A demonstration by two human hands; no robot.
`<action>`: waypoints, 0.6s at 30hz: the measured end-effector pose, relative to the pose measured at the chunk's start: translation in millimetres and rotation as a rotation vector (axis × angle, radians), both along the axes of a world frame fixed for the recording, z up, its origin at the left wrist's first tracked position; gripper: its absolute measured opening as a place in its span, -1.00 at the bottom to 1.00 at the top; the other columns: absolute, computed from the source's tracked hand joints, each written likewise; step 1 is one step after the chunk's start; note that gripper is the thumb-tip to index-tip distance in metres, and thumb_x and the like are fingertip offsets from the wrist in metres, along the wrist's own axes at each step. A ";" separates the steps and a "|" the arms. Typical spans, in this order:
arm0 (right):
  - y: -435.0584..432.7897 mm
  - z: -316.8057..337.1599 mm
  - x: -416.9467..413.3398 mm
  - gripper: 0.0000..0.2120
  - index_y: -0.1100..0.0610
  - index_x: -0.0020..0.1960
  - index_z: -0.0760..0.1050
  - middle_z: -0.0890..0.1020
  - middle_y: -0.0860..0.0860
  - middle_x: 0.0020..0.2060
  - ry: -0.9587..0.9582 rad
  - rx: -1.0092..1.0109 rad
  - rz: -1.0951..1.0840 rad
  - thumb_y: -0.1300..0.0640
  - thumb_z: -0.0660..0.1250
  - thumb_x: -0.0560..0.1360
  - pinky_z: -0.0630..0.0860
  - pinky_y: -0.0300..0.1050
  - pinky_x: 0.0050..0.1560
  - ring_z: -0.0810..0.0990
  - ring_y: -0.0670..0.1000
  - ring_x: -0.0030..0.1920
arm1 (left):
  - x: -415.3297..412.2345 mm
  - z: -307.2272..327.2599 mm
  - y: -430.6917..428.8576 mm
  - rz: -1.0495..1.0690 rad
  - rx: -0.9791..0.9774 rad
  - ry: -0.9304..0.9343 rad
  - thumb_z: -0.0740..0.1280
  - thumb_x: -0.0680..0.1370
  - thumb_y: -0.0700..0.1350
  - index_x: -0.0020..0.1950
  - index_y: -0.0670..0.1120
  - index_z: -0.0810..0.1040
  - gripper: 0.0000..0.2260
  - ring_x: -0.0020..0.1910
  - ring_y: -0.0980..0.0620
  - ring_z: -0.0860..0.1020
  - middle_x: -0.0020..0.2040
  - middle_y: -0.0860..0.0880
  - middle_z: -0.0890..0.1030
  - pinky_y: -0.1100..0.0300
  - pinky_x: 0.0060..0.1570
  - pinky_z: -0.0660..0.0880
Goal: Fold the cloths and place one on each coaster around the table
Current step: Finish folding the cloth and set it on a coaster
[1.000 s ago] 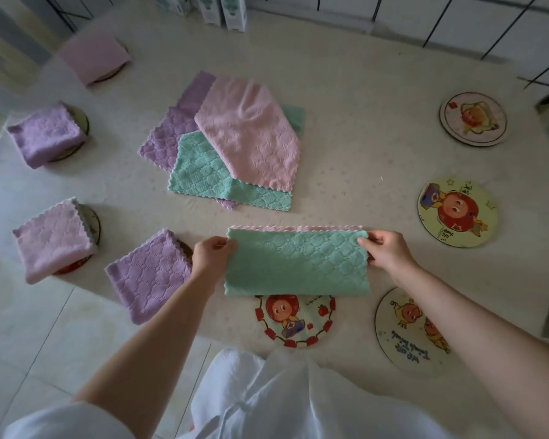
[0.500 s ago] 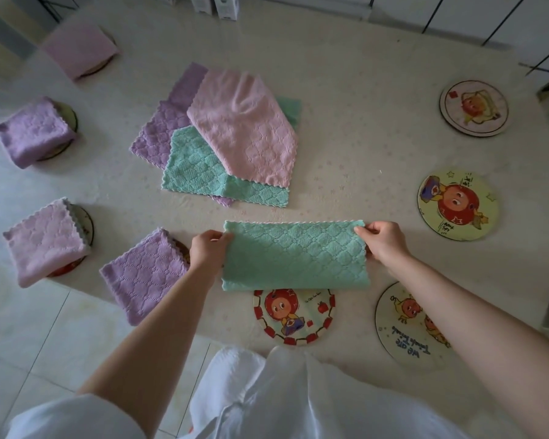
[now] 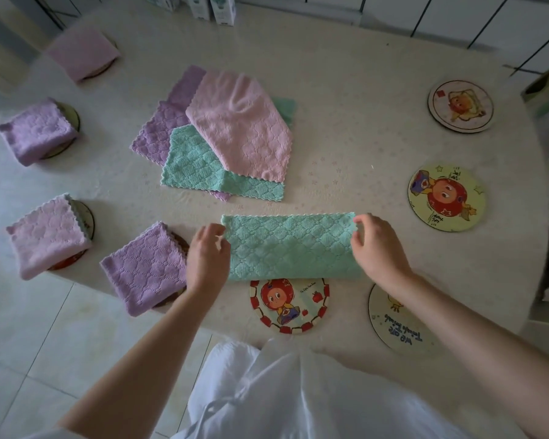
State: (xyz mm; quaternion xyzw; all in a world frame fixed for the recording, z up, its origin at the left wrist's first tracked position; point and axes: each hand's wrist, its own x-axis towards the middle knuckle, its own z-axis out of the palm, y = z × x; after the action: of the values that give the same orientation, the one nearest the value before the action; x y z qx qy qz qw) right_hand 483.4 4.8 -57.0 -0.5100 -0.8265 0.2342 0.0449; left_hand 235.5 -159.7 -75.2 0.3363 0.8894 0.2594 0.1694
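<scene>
The green cloth (image 3: 290, 245) lies folded into a long strip at the near edge of the table (image 3: 346, 90), and its near fold overlaps the top of the red-bordered coaster (image 3: 289, 307). The right hand (image 3: 379, 248) is at the strip's right end, with its fingers curled over the far corner and the thumb closing on them from below, pinching the fabric. The left hand (image 3: 208, 255) sits at the left end with its fingers bent beside the far corner. From my seat I cannot tell whether it actually grips the cloth or only touches it.

Down the left side I count four folded cloths, each on a coaster that shows only as a sliver of rim:
- The near purple cloth (image 3: 146, 267) is just beside the left hand.
- The near pink cloth (image 3: 48, 237) comes next.
- The far purple cloth (image 3: 37, 131) lies beyond that.
- The far pink cloth (image 3: 83, 55) is farthest away.

In the middle of the table is an unfolded heap. The loose pink cloth (image 3: 241, 128) lies on top, across the loose green cloth (image 3: 197, 166) and the loose purple cloth (image 3: 162, 131).

On the right, three coasters lie bare. The lettered coaster (image 3: 400, 324) is partly under the right forearm. The yellow coaster (image 3: 446, 198) is farther out, and the pale coaster (image 3: 460, 106) is beyond it.

Small boxes (image 3: 224, 9) stand at the far edge. A white garment (image 3: 282, 391) fills the bottom of my view.
</scene>
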 end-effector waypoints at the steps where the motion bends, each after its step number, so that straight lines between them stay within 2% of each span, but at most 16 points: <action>1: -10.9 -2.3 2.7 -0.70 0.26 0.24 0.44 0.57 0.11 0.12 -0.011 0.039 0.080 0.26 0.26 0.52 0.45 -0.16 0.22 0.52 0.06 0.16 | 13.6 -0.8 -6.1 -0.121 0.010 0.007 0.23 0.56 -0.25 0.20 -0.14 0.51 -0.77 0.12 0.04 0.53 0.15 -0.05 0.57 0.25 0.11 0.44; 4: -47.2 -9.2 1.9 -0.65 0.25 0.26 0.45 0.55 0.13 0.22 -0.052 0.131 0.304 0.35 0.25 0.48 0.25 -0.12 0.38 0.46 0.11 0.29 | 57.2 -12.8 -21.8 -0.537 0.047 0.062 0.21 0.58 -0.24 0.33 -0.11 0.46 -0.68 0.33 0.05 0.43 0.30 -0.03 0.52 0.13 0.32 0.40; 6: -68.5 -16.2 -1.3 -0.59 0.23 0.28 0.45 0.53 0.13 0.26 -0.110 0.172 0.426 0.39 0.27 0.44 0.29 0.01 0.39 0.43 0.15 0.33 | 79.6 -21.4 -27.0 -0.700 0.010 0.087 0.16 0.60 -0.15 0.43 -0.10 0.35 -0.61 0.46 -0.01 0.27 0.42 -0.04 0.39 0.03 0.43 0.25; 8: -83.5 -22.6 -3.6 -0.46 0.24 0.30 0.45 0.51 0.15 0.28 -0.171 0.172 0.516 0.42 0.39 0.33 0.37 0.07 0.34 0.43 0.18 0.34 | 93.4 -26.0 -31.5 -0.773 -0.077 0.119 0.14 0.59 -0.06 0.51 -0.09 0.18 -0.51 0.53 -0.02 0.05 0.52 -0.03 0.17 0.02 0.50 0.04; 11: -89.6 -27.9 1.6 -0.30 0.25 0.29 0.46 0.51 0.17 0.28 -0.232 0.168 0.558 0.44 0.51 0.17 0.42 0.10 0.26 0.46 0.21 0.31 | 97.0 -29.6 -39.6 -0.769 -0.202 0.170 0.19 0.59 -0.02 0.55 -0.07 -0.04 -0.39 0.53 -0.01 -0.18 0.55 0.01 -0.08 0.00 0.51 -0.11; 16: -85.3 -26.4 32.1 -0.26 0.24 0.32 0.43 0.51 0.15 0.27 -0.290 0.201 0.592 0.46 0.51 0.16 0.30 0.02 0.32 0.50 0.17 0.26 | 78.8 -37.4 -65.6 -0.645 -0.227 0.197 0.24 0.56 -0.09 0.55 -0.08 0.05 -0.39 0.54 -0.05 -0.07 0.56 -0.01 0.01 -0.08 0.49 -0.04; 18: -79.2 -26.5 45.0 -0.22 0.24 0.30 0.46 0.54 0.15 0.22 -0.326 0.197 0.604 0.46 0.55 0.10 0.38 -0.01 0.27 0.54 0.15 0.22 | 70.6 -39.8 -78.2 -0.559 -0.245 0.189 0.25 0.56 -0.11 0.55 -0.08 0.04 -0.38 0.53 -0.07 -0.06 0.55 -0.02 0.01 -0.10 0.48 -0.05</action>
State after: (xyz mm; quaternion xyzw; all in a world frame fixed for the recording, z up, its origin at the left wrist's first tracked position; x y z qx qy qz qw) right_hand 528.4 -74.4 -83.5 -0.2666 -0.9549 0.0716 -0.1096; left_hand 306.1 -237.8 -115.1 0.5674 0.7989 0.0614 0.1900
